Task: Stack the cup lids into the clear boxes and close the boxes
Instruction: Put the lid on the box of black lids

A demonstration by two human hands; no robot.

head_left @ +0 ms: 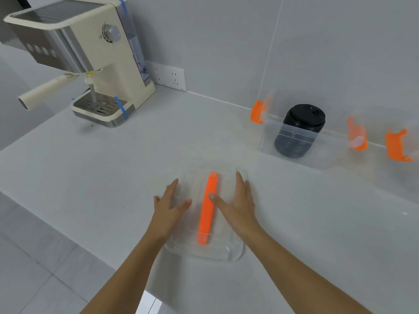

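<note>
A clear box cover (pixel 217 250) with an orange handle strip (pixel 207 207) lies flat on the white counter near the front edge. My left hand (pixel 169 208) rests on its left side and my right hand (pixel 238 205) on its right side, fingers spread, thumbs toward the strip. At the back right stands an open clear box (pixel 294 141) with orange side clips (pixel 257 111). Inside it is a stack of black cup lids (pixel 299 131). A second clear box with orange clips (pixel 396 145) is at the far right, partly out of view.
A cream espresso machine (pixel 90 55) stands at the back left with its handle sticking out toward the left. A wall socket (pixel 169 75) sits behind it. The counter's front edge (pixel 90 243) runs diagonally at lower left, above a tiled floor.
</note>
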